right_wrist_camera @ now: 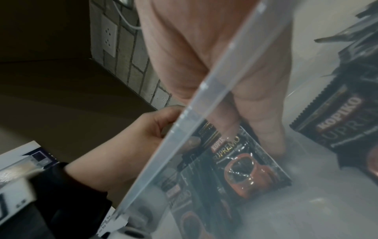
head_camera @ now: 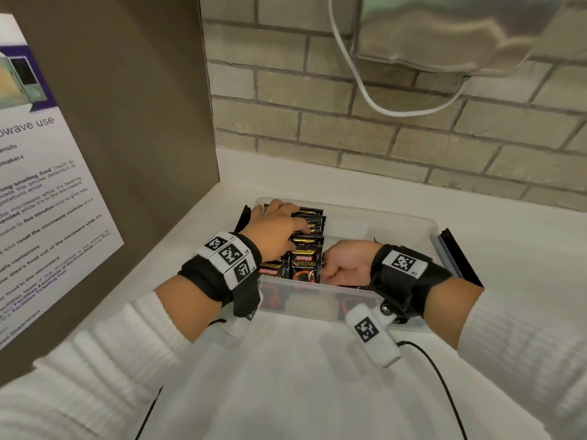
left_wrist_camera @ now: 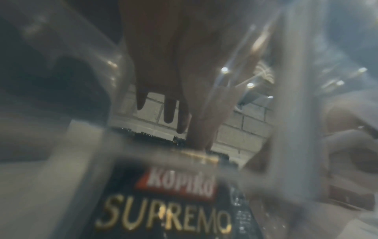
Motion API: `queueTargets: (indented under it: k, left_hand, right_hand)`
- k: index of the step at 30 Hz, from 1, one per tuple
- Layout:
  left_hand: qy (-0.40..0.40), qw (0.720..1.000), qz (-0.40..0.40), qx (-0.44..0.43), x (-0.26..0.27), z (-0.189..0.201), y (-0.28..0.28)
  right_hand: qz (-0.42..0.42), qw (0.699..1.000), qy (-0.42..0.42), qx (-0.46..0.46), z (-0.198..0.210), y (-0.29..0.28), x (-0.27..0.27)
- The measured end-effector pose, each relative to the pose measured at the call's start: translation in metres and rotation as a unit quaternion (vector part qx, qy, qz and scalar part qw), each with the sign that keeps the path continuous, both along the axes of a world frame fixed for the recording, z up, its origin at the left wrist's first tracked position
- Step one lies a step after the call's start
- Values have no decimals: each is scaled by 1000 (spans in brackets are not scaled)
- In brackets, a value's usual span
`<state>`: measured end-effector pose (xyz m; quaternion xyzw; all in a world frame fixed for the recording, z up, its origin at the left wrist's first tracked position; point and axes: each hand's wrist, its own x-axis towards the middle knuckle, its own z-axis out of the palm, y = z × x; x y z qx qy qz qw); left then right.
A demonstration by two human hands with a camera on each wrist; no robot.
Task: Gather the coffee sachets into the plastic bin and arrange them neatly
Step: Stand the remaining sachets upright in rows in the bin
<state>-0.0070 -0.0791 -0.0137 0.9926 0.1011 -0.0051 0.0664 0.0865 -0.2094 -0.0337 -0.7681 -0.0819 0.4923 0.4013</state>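
A clear plastic bin (head_camera: 317,301) stands on the white counter. Black Kopiko Supremo sachets (head_camera: 313,222) stand upright in a row along its left part. My left hand (head_camera: 286,227) lies over the row, its straight fingers (left_wrist_camera: 169,113) resting on the sachet tops. My right hand (head_camera: 335,265) is inside the bin, just right of the front sachet (head_camera: 305,265). In the right wrist view its fingers (right_wrist_camera: 231,127) press that sachet (right_wrist_camera: 245,169) behind the bin wall (right_wrist_camera: 204,90). More sachets (right_wrist_camera: 337,121) lie loose at the bin's right.
A brown panel (head_camera: 143,106) with a microwave notice (head_camera: 41,201) rises at the left. A brick wall (head_camera: 413,138) runs close behind the bin, with a white cable (head_camera: 365,90) and a metal appliance (head_camera: 460,30) above. A black cable (head_camera: 444,385) crosses the near counter.
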Motion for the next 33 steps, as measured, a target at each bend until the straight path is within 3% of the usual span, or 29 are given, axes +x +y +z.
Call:
queueTargets:
  k: [3,7,9,10,12,13,20,26,30,33]
  left_hand:
    - [-13,1000,5,-11,-3,-1,-1]
    - [-63,996,43,-51,-13,-3,5]
    - [-61,994,81,-48,-18,-6,12]
    - [-51,992,100,-48,-20,-8,16]
    - [-40,989,127,-72,-22,-13,20]
    - [-47,986,131,-90,-22,-16,21]
    - [-97,979,133,-119,-21,-23,19]
    - [-100,978,141,-115,-20,-23,18]
    - [-99,978,142,-113,-18,-23,18]
    - [-97,980,139,-108,-18,-23,18]
  right_hand:
    - [30,999,7,6,13,-6,0]
    - [126,977,-147,-86,44,-25,21]
    - [243,911,-280,-180,54,-33,28]
    - [311,861,-327,-237,56,-36,28]
    - [425,762,-355,-337,54,-41,28]
    - [453,742,-335,-362,52,-42,28]
    - [552,702,-300,-335,34,-25,24]
    - [555,686,-241,-405,20,-21,21]
    - [613,638,-220,-411,25,-19,20]
    - [602,669,-184,-394,31,-22,22]
